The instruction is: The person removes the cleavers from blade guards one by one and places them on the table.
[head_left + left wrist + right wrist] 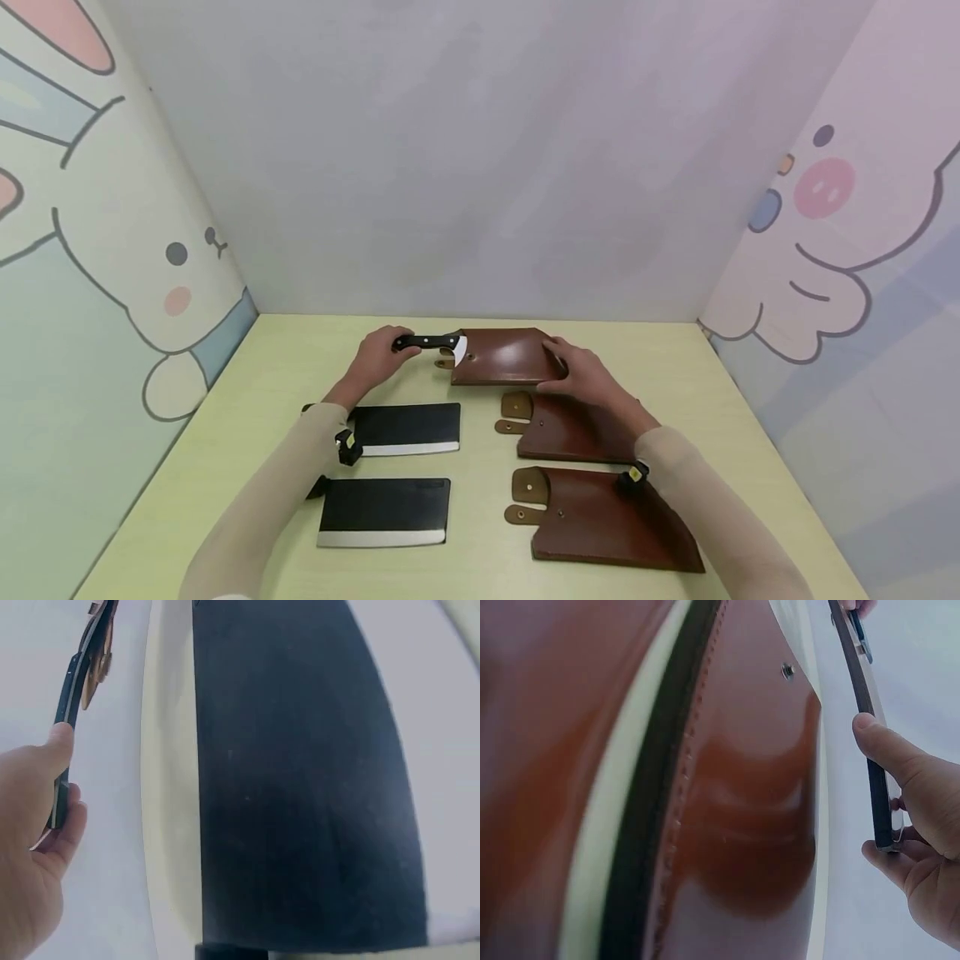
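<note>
My left hand [377, 357] grips the black riveted handle [429, 342] of a cleaver near its butt end. Most of that cleaver's blade is hidden inside a brown leather sheath [506, 354]; a bright sliver of blade [461, 348] shows at the sheath's mouth. At the opposite end, my right hand [588, 375] holds the sheath, thumb on one edge and fingers at the other, as the right wrist view shows. The sheath's snap strap [444, 363] hangs loose beside the handle. Both wrist views show cleaver and sheath nearly edge-on.
Two more cleavers, a farther one [408, 427] and a nearer one [384, 506], lie flat at left on the pale yellow table [480, 533]. Two brown sheaths, one farther [573, 429] and one nearer [600, 512], lie under my right forearm, straps unfastened. Walls enclose the table's back and sides.
</note>
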`<action>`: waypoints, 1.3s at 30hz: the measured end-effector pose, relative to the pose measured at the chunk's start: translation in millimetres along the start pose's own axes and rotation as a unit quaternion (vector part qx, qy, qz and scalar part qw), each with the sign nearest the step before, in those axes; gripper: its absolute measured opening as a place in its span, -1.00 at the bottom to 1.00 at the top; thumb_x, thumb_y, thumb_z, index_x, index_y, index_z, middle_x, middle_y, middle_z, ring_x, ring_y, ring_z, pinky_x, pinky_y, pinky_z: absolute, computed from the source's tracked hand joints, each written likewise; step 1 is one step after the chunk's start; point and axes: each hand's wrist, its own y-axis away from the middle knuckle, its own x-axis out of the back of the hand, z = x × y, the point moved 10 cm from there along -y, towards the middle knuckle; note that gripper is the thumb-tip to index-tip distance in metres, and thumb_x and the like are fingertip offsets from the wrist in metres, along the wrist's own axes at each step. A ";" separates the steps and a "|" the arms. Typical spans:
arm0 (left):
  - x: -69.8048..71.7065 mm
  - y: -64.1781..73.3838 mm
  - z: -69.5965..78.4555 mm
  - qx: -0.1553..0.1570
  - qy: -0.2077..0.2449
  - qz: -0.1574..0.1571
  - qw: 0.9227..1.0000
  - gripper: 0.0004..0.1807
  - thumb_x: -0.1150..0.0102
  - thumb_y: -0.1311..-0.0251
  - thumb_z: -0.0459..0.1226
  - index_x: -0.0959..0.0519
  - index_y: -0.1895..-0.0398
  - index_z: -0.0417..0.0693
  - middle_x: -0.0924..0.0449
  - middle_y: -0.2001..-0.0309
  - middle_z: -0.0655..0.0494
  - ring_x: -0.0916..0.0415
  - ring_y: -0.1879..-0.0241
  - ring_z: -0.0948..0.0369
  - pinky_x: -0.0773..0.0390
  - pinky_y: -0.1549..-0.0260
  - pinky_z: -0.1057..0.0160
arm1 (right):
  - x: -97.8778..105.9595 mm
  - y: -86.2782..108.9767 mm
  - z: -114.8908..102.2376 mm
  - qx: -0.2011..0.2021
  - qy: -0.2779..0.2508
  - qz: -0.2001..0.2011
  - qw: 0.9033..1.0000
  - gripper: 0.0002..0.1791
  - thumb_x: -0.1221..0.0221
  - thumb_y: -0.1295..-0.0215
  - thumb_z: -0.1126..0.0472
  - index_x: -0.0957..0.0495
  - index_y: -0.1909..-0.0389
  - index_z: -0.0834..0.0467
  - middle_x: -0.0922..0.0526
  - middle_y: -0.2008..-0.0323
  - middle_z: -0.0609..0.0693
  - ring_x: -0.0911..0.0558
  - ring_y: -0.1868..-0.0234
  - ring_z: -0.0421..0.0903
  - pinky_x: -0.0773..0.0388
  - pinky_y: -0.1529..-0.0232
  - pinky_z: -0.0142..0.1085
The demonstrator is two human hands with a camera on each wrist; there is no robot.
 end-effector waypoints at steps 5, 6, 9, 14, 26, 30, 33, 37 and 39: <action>8.7 6.1 3.8 -0.019 0.010 0.024 0.999 -0.58 -0.35 -0.33 -0.11 -0.65 -0.12 -0.19 -0.67 0.08 -0.12 -0.60 0.14 0.03 -0.57 0.14 -0.02 | -0.5 4.6 -4.2 -0.005 0.002 0.005 1.000 0.04 -0.47 -0.17 -0.13 -0.22 -0.55 0.22 -0.21 -0.50 0.37 -0.35 -0.44 0.30 -0.42 -0.30 0.17; 10.4 7.5 5.1 -0.024 0.010 0.028 0.999 -0.58 -0.36 -0.32 -0.12 -0.65 -0.12 -0.20 -0.68 0.08 -0.12 -0.61 0.13 0.03 -0.57 0.12 -0.04 | -0.7 5.9 -4.6 -0.006 0.002 0.006 1.000 0.04 -0.47 -0.17 -0.13 -0.22 -0.55 0.21 -0.21 -0.51 0.36 -0.35 -0.45 0.29 -0.43 -0.30 0.16; 15.2 11.9 7.4 -0.032 0.007 0.037 0.999 -0.58 -0.37 -0.31 -0.13 -0.65 -0.12 -0.20 -0.69 0.07 -0.12 -0.63 0.12 0.02 -0.59 0.11 -0.05 | -1.6 9.2 -7.6 -0.005 0.003 0.008 1.000 0.04 -0.46 -0.18 -0.15 -0.22 -0.55 0.21 -0.22 -0.50 0.37 -0.36 -0.44 0.30 -0.44 -0.29 0.16; 19.9 18.3 9.0 -0.035 -0.003 0.048 0.998 -0.56 -0.37 -0.30 -0.12 -0.66 -0.11 -0.21 -0.70 0.06 -0.13 -0.64 0.11 0.00 -0.59 0.10 -0.06 | -3.9 13.1 -11.2 -0.006 0.005 0.010 1.000 0.04 -0.46 -0.18 -0.15 -0.22 -0.54 0.23 -0.23 -0.50 0.37 -0.37 -0.44 0.29 -0.44 -0.29 0.15; 29.8 24.1 5.7 -0.035 -0.007 0.079 0.996 -0.55 -0.41 -0.25 -0.12 -0.68 -0.10 -0.23 -0.73 0.07 -0.17 -0.69 0.16 -0.03 -0.60 0.13 -0.09 | 1.3 16.4 -7.0 -0.008 0.009 0.015 1.000 0.03 -0.45 -0.22 -0.11 -0.19 -0.55 0.28 -0.21 -0.50 0.39 -0.38 -0.43 0.30 -0.45 -0.29 0.16; 31.4 25.1 -0.5 -0.028 -0.011 0.075 0.997 -0.54 -0.40 -0.26 -0.10 -0.68 -0.10 -0.22 -0.74 0.06 -0.18 -0.71 0.15 -0.05 -0.62 0.13 -0.09 | 4.2 18.0 -5.7 -0.007 0.011 0.018 1.000 0.04 -0.45 -0.21 -0.11 -0.19 -0.55 0.28 -0.21 -0.50 0.39 -0.38 -0.43 0.31 -0.45 -0.28 0.17; 33.2 25.5 -4.4 -0.026 -0.018 0.074 0.997 -0.53 -0.39 -0.27 -0.10 -0.68 -0.12 -0.22 -0.74 0.05 -0.19 -0.71 0.15 -0.06 -0.62 0.13 -0.11 | 6.3 18.6 -4.5 -0.009 0.014 0.019 1.000 0.04 -0.45 -0.21 -0.12 -0.19 -0.55 0.27 -0.21 -0.50 0.40 -0.37 -0.43 0.32 -0.44 -0.28 0.17; 37.9 26.2 -4.5 -0.030 -0.023 0.083 0.996 -0.54 -0.40 -0.26 -0.11 -0.68 -0.10 -0.23 -0.74 0.06 -0.20 -0.71 0.16 -0.08 -0.61 0.14 -0.13 | 7.3 18.9 -3.3 -0.015 0.013 0.015 1.000 0.05 -0.44 -0.22 -0.13 -0.16 -0.56 0.26 -0.18 -0.52 0.38 -0.35 -0.45 0.31 -0.43 -0.30 0.17; 40.2 27.0 -4.4 -0.031 -0.022 0.088 0.995 -0.55 -0.41 -0.25 -0.12 -0.69 -0.09 -0.22 -0.74 0.05 -0.20 -0.71 0.15 -0.09 -0.61 0.13 -0.14 | 7.6 18.9 -3.0 -0.016 0.011 0.014 1.000 0.05 -0.44 -0.23 -0.13 -0.15 -0.57 0.26 -0.16 -0.53 0.37 -0.33 -0.46 0.31 -0.42 -0.31 0.17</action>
